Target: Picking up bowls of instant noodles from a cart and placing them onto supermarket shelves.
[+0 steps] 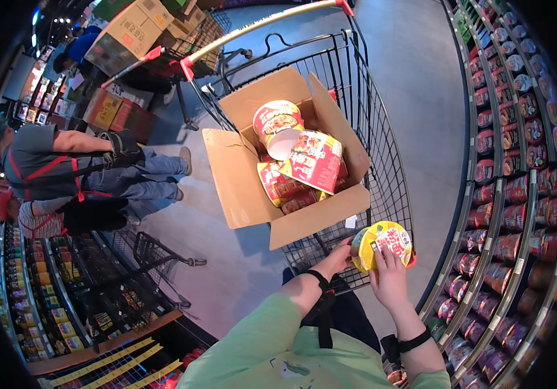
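Between my two hands is a yellow-lidded instant noodle cup (pixel 388 243), tilted so its printed lid faces up. My left hand (pixel 340 256) grips its side from the left. Over the front of the lid lie the fingers of my right hand (pixel 389 276). Just beyond the cup, an open cardboard box (pixel 244 194) sits in a black wire shopping cart (pixel 385 146), its flaps spread outward. Inside are several red-and-yellow noodle tubs; one tub (pixel 278 126) lies on its side, and another (pixel 315 160) leans across the pile.
Shelves of packaged noodle bowls (pixel 512 194) line the right side. Two people in red-strapped aprons stand at left, one in a dark shirt (pixel 40 155). Another cart (pixel 205 39) with stacked cartons (pixel 135 29) and a bending person (pixel 81 48) are behind. An empty-looking low cart (pixel 156 253) stands lower left.
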Available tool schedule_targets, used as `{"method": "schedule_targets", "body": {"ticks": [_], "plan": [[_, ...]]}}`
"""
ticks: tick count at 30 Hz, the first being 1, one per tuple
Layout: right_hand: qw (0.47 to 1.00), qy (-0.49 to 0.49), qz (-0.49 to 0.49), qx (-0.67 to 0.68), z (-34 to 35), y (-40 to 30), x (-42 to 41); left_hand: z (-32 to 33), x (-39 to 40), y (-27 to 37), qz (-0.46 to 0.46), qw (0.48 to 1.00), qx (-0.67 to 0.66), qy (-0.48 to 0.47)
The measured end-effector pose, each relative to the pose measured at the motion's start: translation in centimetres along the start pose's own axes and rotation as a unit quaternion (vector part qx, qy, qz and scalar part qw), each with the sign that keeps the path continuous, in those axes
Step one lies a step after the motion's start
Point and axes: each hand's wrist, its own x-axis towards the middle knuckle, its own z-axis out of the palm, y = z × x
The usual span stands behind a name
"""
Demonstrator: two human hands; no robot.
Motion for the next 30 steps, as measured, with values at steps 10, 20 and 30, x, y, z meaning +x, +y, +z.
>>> {"method": "schedule_targets", "body": {"ticks": [10, 20, 30], "plan": [[0.99, -0.09, 0.002, -0.11, 6.3, 1.5, 2.6, -1.8, 4.2, -3.2, -0.042, 0.944, 0.281, 0.165], [0.998, -0.055, 0.003, -0.036, 5.7, 0.6, 1.3, 0.1, -1.8, 1.2, -0.046, 0.945, 0.175, 0.274], [0.975, 0.116, 0.183, 0.057, 4.2, 0.0, -9.8, -1.1, -6.8, 1.0, 0.245, 0.858, 0.415, 0.18]]}}
